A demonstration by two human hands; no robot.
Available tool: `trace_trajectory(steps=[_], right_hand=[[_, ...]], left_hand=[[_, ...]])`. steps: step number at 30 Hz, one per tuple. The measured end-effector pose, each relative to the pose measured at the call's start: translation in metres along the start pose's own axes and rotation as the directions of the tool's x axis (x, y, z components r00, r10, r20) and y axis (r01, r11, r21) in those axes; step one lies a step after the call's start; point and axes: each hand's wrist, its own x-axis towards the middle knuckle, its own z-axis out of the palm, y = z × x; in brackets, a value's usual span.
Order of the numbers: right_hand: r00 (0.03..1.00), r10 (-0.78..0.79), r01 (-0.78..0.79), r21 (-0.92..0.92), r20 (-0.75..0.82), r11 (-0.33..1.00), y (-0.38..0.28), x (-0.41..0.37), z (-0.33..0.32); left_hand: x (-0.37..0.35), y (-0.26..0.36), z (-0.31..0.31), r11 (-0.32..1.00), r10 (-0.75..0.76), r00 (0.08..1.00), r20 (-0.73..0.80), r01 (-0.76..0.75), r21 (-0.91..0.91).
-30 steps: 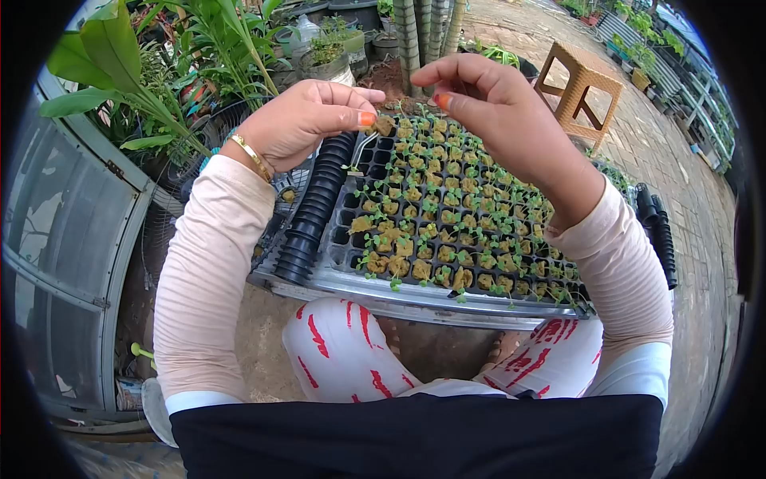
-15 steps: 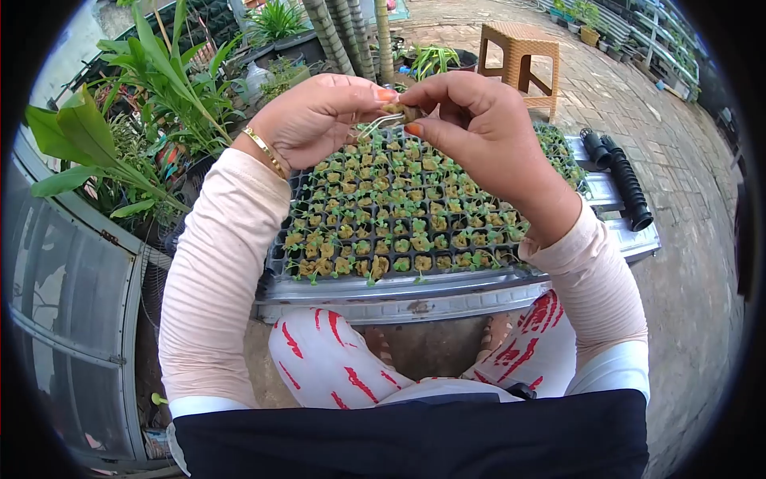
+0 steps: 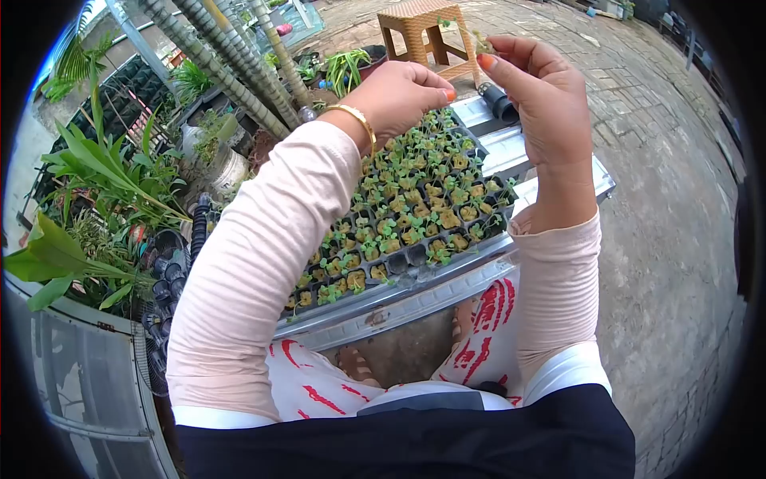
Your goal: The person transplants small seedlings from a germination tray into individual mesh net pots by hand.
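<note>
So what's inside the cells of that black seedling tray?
Small green seedlings in brown plugs fill most cells of the seedling tray; a few front cells look empty. The left forearm covers its left part.

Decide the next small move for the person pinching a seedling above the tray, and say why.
Probably lower the right hand toward the tray: the seedling is pinched high above the cells, the left hand is curled shut apart from it, and a few near-edge cells look empty.
</note>
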Motion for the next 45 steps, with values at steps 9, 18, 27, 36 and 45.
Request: trace_trajectory(steps=[9,18,27,36,45], right_hand=[[0.968,0.153,-0.144,0.056,-0.199,0.988,-0.008,0.011,-0.095],[0.940,0.111,-0.093,0.071,-0.323,0.993,-0.015,0.005,-0.127],[0.934,0.095,-0.069,0.086,-0.345,0.994,-0.019,0.002,-0.134],[0.943,0.098,-0.070,0.097,-0.318,0.993,-0.022,0.001,-0.133],[0.963,0.113,-0.085,0.122,-0.246,0.989,-0.026,0.000,-0.127]], left_hand=[[0.080,0.022,0.097,0.579,0.534,0.815,0.224,-0.546,0.605],[0.082,0.043,0.169,0.510,0.542,0.772,0.333,-0.617,0.600],[0.081,0.039,0.200,0.462,0.500,0.823,0.268,-0.516,0.721],[0.066,0.036,0.204,0.534,0.430,0.870,0.240,-0.459,0.710],[0.027,0.039,0.163,0.691,0.512,0.846,0.150,-0.509,0.513]])
